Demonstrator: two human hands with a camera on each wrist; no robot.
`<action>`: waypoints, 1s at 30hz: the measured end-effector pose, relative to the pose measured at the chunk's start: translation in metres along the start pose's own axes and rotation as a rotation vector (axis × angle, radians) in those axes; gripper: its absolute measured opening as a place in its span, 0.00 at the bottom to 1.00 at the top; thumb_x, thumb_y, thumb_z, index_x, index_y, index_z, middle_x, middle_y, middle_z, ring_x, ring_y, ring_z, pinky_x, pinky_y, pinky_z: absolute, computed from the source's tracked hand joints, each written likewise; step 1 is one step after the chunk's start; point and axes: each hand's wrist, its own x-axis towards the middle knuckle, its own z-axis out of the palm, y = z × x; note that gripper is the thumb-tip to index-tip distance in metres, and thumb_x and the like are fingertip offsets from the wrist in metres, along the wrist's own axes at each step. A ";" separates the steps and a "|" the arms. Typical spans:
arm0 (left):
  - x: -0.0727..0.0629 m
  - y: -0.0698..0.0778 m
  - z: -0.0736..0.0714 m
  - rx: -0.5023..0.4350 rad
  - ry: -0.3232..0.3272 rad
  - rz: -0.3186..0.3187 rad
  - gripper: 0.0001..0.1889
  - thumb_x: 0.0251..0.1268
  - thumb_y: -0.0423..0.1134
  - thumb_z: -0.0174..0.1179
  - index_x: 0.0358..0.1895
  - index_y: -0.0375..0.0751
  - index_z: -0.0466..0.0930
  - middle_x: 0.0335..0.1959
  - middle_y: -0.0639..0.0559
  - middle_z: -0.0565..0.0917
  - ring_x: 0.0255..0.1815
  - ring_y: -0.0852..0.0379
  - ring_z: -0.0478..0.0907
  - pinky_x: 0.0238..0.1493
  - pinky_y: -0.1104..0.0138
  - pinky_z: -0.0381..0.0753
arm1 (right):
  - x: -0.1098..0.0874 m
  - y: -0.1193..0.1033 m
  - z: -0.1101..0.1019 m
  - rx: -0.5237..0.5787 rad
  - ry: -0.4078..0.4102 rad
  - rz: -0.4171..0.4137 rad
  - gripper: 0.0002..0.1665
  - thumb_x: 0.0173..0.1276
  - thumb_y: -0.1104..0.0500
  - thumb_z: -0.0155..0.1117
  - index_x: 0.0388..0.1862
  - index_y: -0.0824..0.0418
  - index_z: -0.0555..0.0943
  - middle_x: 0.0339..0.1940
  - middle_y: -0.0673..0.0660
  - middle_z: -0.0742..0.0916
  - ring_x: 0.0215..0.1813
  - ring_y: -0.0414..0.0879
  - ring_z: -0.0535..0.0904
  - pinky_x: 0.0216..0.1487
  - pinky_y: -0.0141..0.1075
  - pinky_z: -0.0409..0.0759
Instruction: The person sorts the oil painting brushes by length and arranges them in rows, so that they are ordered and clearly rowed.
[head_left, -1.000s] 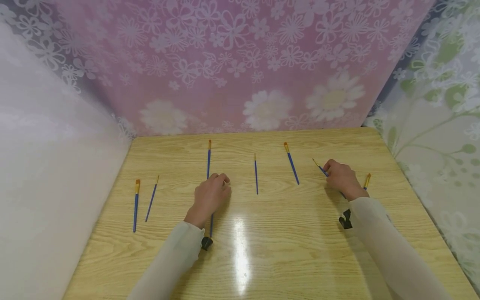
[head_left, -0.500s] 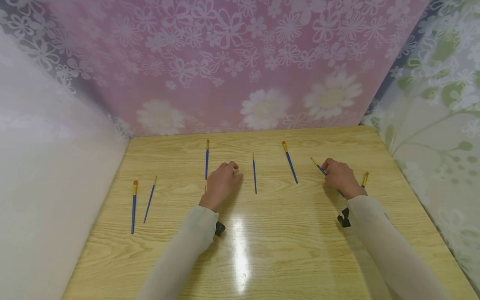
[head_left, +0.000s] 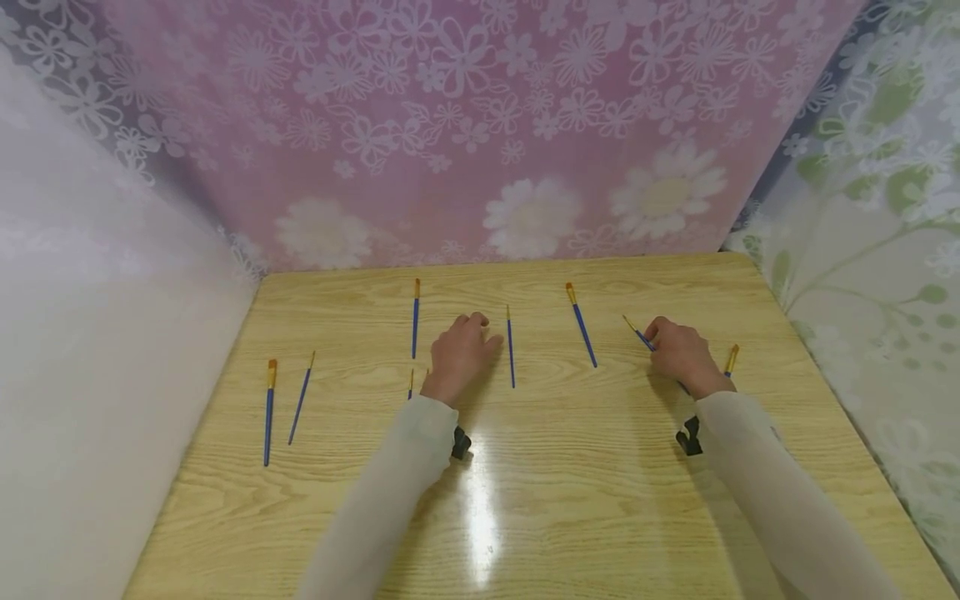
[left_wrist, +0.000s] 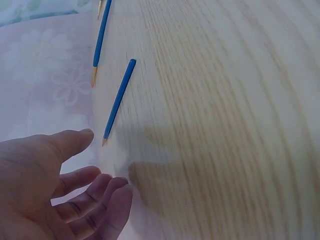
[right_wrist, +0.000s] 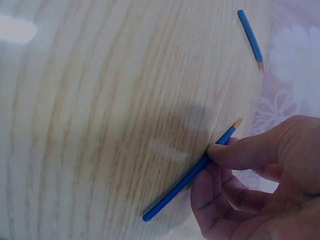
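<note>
My right hand (head_left: 681, 357) pinches a thin blue paintbrush (head_left: 641, 337) between thumb and fingers, its bristles pointing away to the upper left. In the right wrist view the grip on that paintbrush (right_wrist: 180, 186) lies at mid-handle, and its lower end is close to the tabletop. My left hand (head_left: 459, 358) hovers with loosely bent fingers just left of another thin blue paintbrush (head_left: 512, 354), apart from it. The left wrist view shows nothing between the fingers of this hand (left_wrist: 65, 190); the thin paintbrush (left_wrist: 119, 100) lies beyond the thumb.
Other blue paintbrushes lie on the wooden table (head_left: 570, 500): a flat one (head_left: 585, 336) between my hands, one (head_left: 416, 325) at the back, and two (head_left: 268, 425) at the left. My left arm partly covers more brush tips (head_left: 410, 383). My right wrist partly hides another paintbrush (head_left: 732, 360).
My left hand has moved right and slightly away from me, from over the brushes at centre-left to beside the middle thin paintbrush. The right hand stays in place, pinching its paintbrush.
</note>
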 end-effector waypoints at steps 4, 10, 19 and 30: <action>0.004 0.004 0.004 0.003 -0.009 -0.011 0.26 0.83 0.59 0.60 0.73 0.50 0.79 0.70 0.46 0.82 0.57 0.37 0.85 0.59 0.41 0.84 | 0.002 0.003 0.003 0.004 0.003 -0.001 0.21 0.70 0.70 0.55 0.62 0.73 0.75 0.58 0.78 0.85 0.58 0.74 0.83 0.60 0.71 0.76; 0.008 0.010 0.010 -0.007 -0.022 -0.022 0.29 0.82 0.60 0.61 0.76 0.50 0.77 0.72 0.45 0.81 0.60 0.36 0.85 0.61 0.40 0.84 | 0.001 0.004 0.002 0.002 0.012 -0.008 0.21 0.69 0.70 0.55 0.61 0.74 0.76 0.57 0.78 0.86 0.57 0.74 0.83 0.60 0.70 0.77; 0.012 0.012 0.018 -0.040 -0.023 -0.013 0.29 0.81 0.59 0.63 0.76 0.50 0.77 0.70 0.46 0.82 0.58 0.39 0.85 0.60 0.42 0.84 | 0.002 0.005 0.002 -0.006 0.013 -0.012 0.21 0.70 0.70 0.54 0.61 0.74 0.76 0.57 0.78 0.86 0.57 0.74 0.83 0.59 0.70 0.77; 0.014 0.011 0.022 -0.023 -0.014 0.018 0.23 0.81 0.55 0.64 0.72 0.53 0.81 0.66 0.48 0.83 0.50 0.45 0.85 0.54 0.45 0.85 | 0.001 0.001 0.000 -0.010 0.011 -0.013 0.20 0.72 0.70 0.56 0.61 0.74 0.76 0.57 0.78 0.86 0.56 0.74 0.83 0.57 0.70 0.78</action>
